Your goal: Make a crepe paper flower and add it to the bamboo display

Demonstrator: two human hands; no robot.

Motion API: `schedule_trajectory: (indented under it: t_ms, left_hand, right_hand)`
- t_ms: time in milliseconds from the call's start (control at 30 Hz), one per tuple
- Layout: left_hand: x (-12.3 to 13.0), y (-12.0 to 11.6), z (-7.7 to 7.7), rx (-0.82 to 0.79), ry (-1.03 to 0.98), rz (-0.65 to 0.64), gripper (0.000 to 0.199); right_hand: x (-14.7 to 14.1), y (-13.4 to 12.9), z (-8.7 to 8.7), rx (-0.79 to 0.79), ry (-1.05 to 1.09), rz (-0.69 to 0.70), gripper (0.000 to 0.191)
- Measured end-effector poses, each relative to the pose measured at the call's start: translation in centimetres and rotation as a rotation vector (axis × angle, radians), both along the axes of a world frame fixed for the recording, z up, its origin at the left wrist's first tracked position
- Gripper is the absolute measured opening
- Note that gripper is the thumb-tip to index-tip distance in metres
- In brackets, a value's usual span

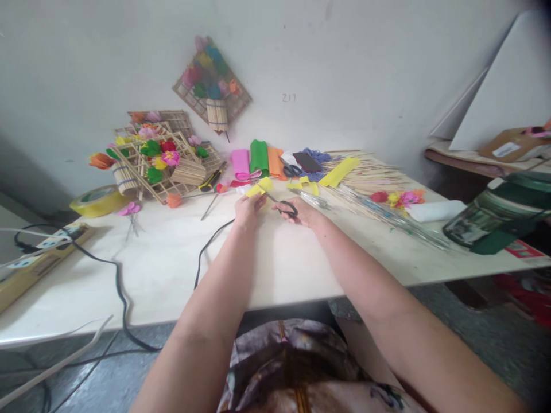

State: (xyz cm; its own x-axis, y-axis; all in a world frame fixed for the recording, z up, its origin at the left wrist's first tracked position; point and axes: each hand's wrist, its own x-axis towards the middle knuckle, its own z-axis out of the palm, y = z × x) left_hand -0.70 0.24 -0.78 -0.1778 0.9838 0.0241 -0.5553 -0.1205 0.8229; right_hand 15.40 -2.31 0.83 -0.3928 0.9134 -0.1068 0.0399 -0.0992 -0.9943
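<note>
Between the fingers of my left hand is a piece of yellow crepe paper, held over the table. My right hand is wrapped round the black handles of a pair of scissors. Their blades point left and up, against the yellow paper. More yellow paper scraps and a yellow strip lie just beyond my right hand. Folded rolls of pink, green and orange paper stand behind my hands.
Stick lattices with paper flowers pile up at left, near a tape roll and a utility knife. A power strip sits at the left edge. Thin sticks, wires and a green jug occupy the right.
</note>
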Motion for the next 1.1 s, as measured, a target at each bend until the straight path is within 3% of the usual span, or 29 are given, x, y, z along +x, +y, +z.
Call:
schedule_trajectory:
  t_ms: [267,1100]
  left_hand:
    - [0.04,0.02,0.08,0.003,-0.010,0.000,0.015]
    - [0.12,-0.24,0.37,-0.004,-0.025,0.000,0.012]
  right_hand:
    - [0.45,0.13,-0.21,0.029,0.023,0.060,0.036]
    - [0.25,-0.02,0.09,0.040,0.011,0.043,0.036]
